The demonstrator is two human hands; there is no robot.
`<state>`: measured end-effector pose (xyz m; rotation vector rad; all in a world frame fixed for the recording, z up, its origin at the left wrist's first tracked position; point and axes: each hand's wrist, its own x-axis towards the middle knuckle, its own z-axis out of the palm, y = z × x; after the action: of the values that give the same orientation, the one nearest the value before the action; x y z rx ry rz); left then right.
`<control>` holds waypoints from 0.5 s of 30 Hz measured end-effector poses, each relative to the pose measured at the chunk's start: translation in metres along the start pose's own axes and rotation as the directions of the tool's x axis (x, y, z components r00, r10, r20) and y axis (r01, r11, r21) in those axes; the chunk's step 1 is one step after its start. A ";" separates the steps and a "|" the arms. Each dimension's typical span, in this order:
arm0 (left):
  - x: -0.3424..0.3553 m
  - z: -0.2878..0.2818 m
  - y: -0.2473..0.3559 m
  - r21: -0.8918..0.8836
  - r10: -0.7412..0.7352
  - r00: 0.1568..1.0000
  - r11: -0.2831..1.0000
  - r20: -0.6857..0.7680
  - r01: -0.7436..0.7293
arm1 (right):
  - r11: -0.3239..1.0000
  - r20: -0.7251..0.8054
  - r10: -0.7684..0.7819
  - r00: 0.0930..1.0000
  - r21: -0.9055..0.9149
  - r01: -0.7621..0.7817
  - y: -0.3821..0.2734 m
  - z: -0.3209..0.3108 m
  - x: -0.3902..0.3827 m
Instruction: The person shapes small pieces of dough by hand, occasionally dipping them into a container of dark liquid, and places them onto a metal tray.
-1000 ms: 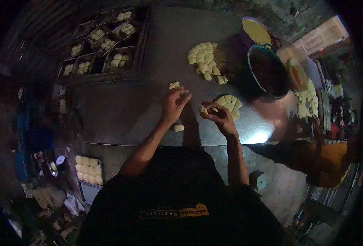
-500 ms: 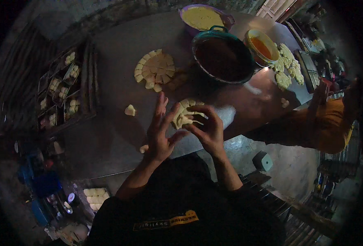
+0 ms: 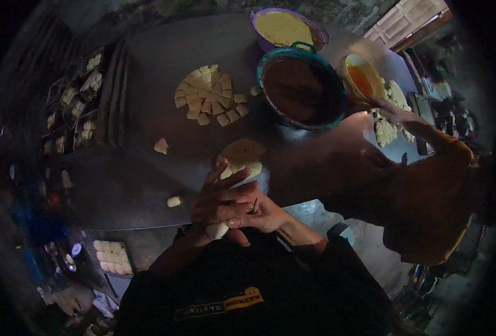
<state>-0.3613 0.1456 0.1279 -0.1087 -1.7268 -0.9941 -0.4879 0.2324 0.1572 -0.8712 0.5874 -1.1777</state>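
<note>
Close to my body, above the table's near edge, my two hands overlap. A small pale piece of dough pokes out below the fingers, pressed between the palms as far as the overlap lets me see. My left hand has its fingers pointing up and away, and my right hand lies across it. Just beyond the fingertips, a flat round of dough rests on the table, partly covered by the hands. Two small dough pieces lie to the left: one lump farther off, another lump nearer.
Cut dough squares cover the table's far middle. A teal basin of dark filling, a purple tub and a bowl of orange liquid stand beyond. Trays of dough sit left. A co-worker's arm reaches in from the right.
My hands were apart, the right pulling at dough on the table; now they overlap nearer my body around a small piece. The co-worker's arm has reached to the bowl and dough on the right.
</note>
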 end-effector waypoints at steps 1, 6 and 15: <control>0.001 0.004 0.000 0.001 -0.135 0.991 0.991 -0.015 0.135 | 0.995 0.011 0.097 0.995 -0.003 -0.097 -0.015 -0.002 -0.001; -0.003 0.007 -0.007 -0.139 -0.685 0.685 0.725 -0.247 0.675 | 0.475 -0.129 -0.243 0.961 -0.880 0.002 -0.064 -0.090 0.031; -0.052 -0.018 -0.001 -0.120 -0.798 0.576 0.598 -0.177 0.792 | -0.681 -0.184 0.116 0.976 -0.730 -0.057 -0.068 -0.293 0.043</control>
<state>-0.3268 0.1532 0.0852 0.8260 -1.5448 -1.6146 -0.7426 0.1026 0.0537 -2.4648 1.9601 0.3547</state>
